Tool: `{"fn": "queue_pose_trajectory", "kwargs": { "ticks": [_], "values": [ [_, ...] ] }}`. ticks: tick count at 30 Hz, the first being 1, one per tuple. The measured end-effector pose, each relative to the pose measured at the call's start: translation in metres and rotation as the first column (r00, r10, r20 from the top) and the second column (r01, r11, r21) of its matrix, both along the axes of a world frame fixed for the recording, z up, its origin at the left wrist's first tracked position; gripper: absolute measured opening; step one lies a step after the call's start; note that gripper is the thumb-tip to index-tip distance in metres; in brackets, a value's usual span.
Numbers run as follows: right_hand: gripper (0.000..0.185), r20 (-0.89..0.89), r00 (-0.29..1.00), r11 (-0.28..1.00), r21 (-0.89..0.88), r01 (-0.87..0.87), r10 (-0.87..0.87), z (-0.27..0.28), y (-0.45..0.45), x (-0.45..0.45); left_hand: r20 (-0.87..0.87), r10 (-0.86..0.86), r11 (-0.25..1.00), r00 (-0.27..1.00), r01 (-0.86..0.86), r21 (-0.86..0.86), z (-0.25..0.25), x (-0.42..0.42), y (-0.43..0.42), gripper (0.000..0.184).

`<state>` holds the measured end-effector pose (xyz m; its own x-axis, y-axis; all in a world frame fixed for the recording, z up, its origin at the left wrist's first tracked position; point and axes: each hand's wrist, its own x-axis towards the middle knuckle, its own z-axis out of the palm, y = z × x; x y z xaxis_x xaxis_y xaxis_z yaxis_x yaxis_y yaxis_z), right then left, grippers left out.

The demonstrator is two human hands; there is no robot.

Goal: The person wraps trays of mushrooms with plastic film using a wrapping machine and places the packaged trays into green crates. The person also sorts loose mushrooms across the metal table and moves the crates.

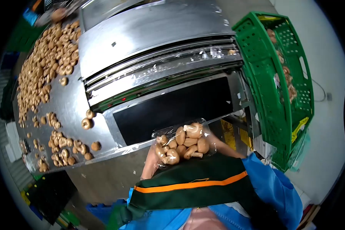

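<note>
Fingers (156,154) on left hand (151,161) and right hand (218,145) grip a punnet (168,130) lengthwise-across, right end angled away: crinkly clear plastic, chunky smooth brown mushrooms (190,142).

With the black plate (172,109) as our landmark, we hold a clear tray (172,129) of brown mushrooms (190,142) at its near edge, our left hand (151,159) gripping one end and our right hand (218,145) the other. Beyond the plate run steel rollers (157,63). To its left, a steel table (71,103) bears a large heap of loose mushrooms (40,73). To its right, we see a green crate (253,50) with more mushrooms (287,78) inside, partly hidden by its wall.
</note>
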<state>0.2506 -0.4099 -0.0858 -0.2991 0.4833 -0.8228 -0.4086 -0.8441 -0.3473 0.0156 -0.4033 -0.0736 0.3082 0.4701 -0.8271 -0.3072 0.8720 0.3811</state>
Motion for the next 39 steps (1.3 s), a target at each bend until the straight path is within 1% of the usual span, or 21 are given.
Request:
{"fn": "queue_pose_trajectory", "kwargs": {
  "ticks": [3, 4, 5, 7, 9, 10, 11, 12, 13, 15, 16, 17, 18, 19, 20, 23, 24, 27, 31, 34, 39],
  "values": [
    [0.025, -0.499, 0.866, 0.788, 0.546, 0.284, 0.034, -0.044, -0.041, -0.044, 0.086, -0.140, 0.968, 0.986, 0.118, 0.220, 0.030, 0.016, 0.015, 0.015],
    [0.028, -0.253, 0.959, 0.781, 0.621, 0.057, 0.131, -0.054, -0.048, -0.035, 0.084, -0.161, 0.949, 0.983, 0.131, 0.286, 0.045, 0.022, 0.019, 0.014],
    [0.031, -0.002, 0.969, 0.747, 0.638, -0.189, 0.247, -0.056, -0.050, -0.026, 0.071, -0.175, 0.926, 0.982, 0.140, 0.349, 0.060, 0.028, 0.025, 0.013],
    [0.040, -0.252, 0.959, 0.985, -0.148, 0.094, -0.129, 0.101, 0.015, 0.024, 0.047, -0.210, 0.861, 0.977, 0.162, 0.482, 0.090, 0.045, 0.040, 0.013],
    [0.054, -0.719, 0.695, 0.875, 0.329, 0.354, -0.011, 0.084, -0.010, 0.055, 0.033, -0.264, 0.775, 0.964, 0.191, 0.603, 0.112, 0.072, 0.060, 0.015],
    [0.061, -0.330, 0.940, 0.711, 0.681, 0.176, 0.083, 0.121, -0.004, 0.062, 0.035, -0.300, 0.728, 0.953, 0.205, 0.654, 0.123, 0.091, 0.070, 0.016],
    [0.072, -0.194, 0.980, 0.721, 0.684, 0.112, 0.032, 0.112, -0.004, 0.077, 0.035, -0.338, 0.682, 0.940, 0.219, 0.698, 0.134, 0.110, 0.081, 0.017],
    [0.066, -0.558, 0.763, 0.613, 0.490, 0.620, -0.326, 0.111, 0.002, 0.073, 0.029, -0.371, 0.640, 0.928, 0.233, 0.732, 0.142, 0.130, 0.087, 0.019],
    [0.059, -0.544, 0.675, 0.572, 0.380, 0.727, -0.498, 0.101, 0.013, 0.096, 0.021, -0.408, 0.598, 0.913, 0.250, 0.762, 0.147, 0.151, 0.092, 0.021],
    [0.058, -0.192, 0.554, 0.318, 0.650, 0.690, -0.810, 0.193, 0.035, 0.126, -0.011, -0.485, 0.500, 0.875, 0.287, 0.817, 0.149, 0.187, 0.099, 0.025],
    [0.063, -0.049, 0.370, 0.244, 0.670, 0.701, -0.928, 0.174, 0.038, 0.177, -0.018, -0.581, 0.380, 0.814, 0.291, 0.878, 0.144, 0.200, 0.102, 0.027],
    [0.060, -0.162, 0.483, 0.188, 0.780, 0.597, -0.861, 0.191, 0.032, 0.226, -0.129, -0.617, 0.213, 0.776, 0.323, 0.922, 0.134, 0.208, 0.107, 0.027],
    [0.057, -0.156, 0.582, 0.230, 0.814, 0.534, -0.798, 0.199, 0.019, 0.280, -0.243, -0.629, 0.044, 0.739, 0.345, 0.937, 0.123, 0.213, 0.110, 0.028],
    [0.050, -0.101, 0.375, 0.187, 0.732, 0.656, -0.921, 0.195, 0.012, 0.339, -0.328, -0.601, -0.009, 0.729, 0.403, 0.915, 0.115, 0.211, 0.108, 0.028],
    [0.049, 0.244, 0.227, 0.326, 0.812, 0.483, -0.943, 0.181, -0.014, 0.400, -0.406, -0.530, -0.042, 0.744, 0.455, 0.890, 0.111, 0.211, 0.107, 0.024],
    [0.050, 0.881, -0.326, 0.857, 0.434, 0.277, -0.341, 0.170, -0.051, 0.498, -0.557, -0.344, -0.011, 0.756, 0.589, 0.808, 0.085, 0.195, 0.108, 0.013],
    [0.049, 0.894, -0.442, 0.942, 0.210, 0.263, -0.075, 0.161, -0.057, 0.514, -0.598, -0.286, 0.025, 0.749, 0.630, 0.776, 0.080, 0.190, 0.107, 0.010],
    [0.054, 0.786, -0.582, 0.949, -0.022, 0.314, 0.210, 0.103, -0.076, 0.562, -0.670, -0.229, 0.095, 0.706, 0.701, 0.707, 0.074, 0.182, 0.105, 0.010],
    [0.045, 0.771, -0.611, 0.775, 0.270, 0.572, 0.182, 0.048, -0.090, 0.581, -0.694, -0.228, 0.131, 0.683, 0.728, 0.673, 0.065, 0.179, 0.102, 0.012],
    [0.042, 0.278, -0.960, 0.953, 0.295, 0.065, -0.021, 0.037, -0.085, 0.560, -0.720, -0.067, 0.010, 0.691, 0.722, 0.692, 0.055, 0.175, 0.099, 0.016],
    [0.040, 0.640, -0.678, 0.905, -0.066, 0.421, 0.362, 0.034, -0.078, 0.537, -0.699, -0.064, -0.022, 0.712, 0.699, 0.715, 0.051, 0.181, 0.095, 0.019]
  ]
}}
